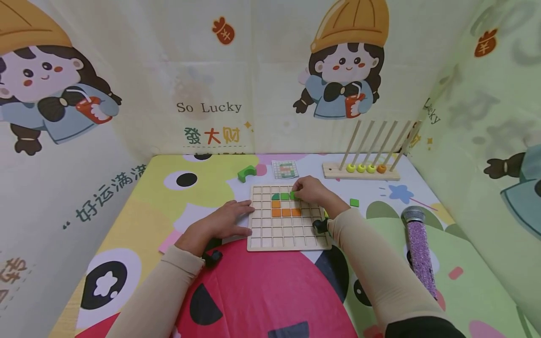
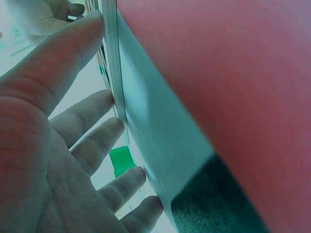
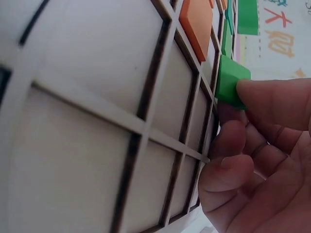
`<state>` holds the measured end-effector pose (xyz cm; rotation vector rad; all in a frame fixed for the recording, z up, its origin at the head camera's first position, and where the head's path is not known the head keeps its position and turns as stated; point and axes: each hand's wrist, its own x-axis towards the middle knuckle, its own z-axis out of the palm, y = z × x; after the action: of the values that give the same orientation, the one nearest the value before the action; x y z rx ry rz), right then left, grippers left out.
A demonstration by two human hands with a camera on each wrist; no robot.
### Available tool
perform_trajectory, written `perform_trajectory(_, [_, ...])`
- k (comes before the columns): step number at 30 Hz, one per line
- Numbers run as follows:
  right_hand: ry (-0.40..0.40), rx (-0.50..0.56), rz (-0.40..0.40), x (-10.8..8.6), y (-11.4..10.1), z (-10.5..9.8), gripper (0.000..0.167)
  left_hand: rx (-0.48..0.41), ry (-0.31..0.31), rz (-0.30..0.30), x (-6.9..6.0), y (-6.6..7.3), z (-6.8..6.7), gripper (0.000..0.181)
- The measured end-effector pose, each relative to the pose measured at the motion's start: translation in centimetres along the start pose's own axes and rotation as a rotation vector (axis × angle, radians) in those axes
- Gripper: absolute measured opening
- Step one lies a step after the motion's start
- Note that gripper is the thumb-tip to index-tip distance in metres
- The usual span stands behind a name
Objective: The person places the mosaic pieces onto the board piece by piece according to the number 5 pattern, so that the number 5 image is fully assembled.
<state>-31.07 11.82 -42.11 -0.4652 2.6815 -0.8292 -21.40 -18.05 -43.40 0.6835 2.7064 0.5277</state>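
the left hand (image 1: 226, 219) was observed with thumb and fingers spread, their tips at the edge of a gridded wooden board (image 1: 291, 231), which lay flat to that hand's right and extended beneath the right hand (image 1: 314, 190). the right hand pinched a green tile (image 3: 232, 81) between thumb and finger over the far part of the grid; whether that tile was fully seated could not be told. just left of the right hand's fingertips, a second green tile (image 1: 285, 196) occupied a cell, with a dark green rounded piece (image 1: 275, 196) beside it. four orange tiles (image 1: 286, 212) were noted in cells between the two hands. a loose green tile (image 1: 354, 203) lay on the patterned cloth (image 1: 215, 183) to the right of the right hand, and a glittery purple microphone (image 1: 421, 256) lay right of the same forearm. ahead of the left hand stood a green arched block (image 1: 247, 173); ahead of the right hand were a printed card (image 1: 285, 169) and, farther right, a pegged bead rack (image 1: 331, 172).
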Motion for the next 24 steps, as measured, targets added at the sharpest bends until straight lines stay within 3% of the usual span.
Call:
perform_trajectory(11, [0.02,-0.151,-0.038,-0.2,-0.3,0.0,0.024,0.001,-0.001,0.015,0.1,0.0,0.1,0.075])
perform_trajectory(18, [0.042,-0.078,-0.009,-1.7,0.3,-0.9,0.032,0.009,-0.004,0.005,0.0,0.4,0.0,0.075])
perform_trajectory(24, [0.035,-0.003,-0.007,-3.3,2.5,-1.6,0.031,0.015,0.002,0.011,0.0,0.3,0.0,0.075])
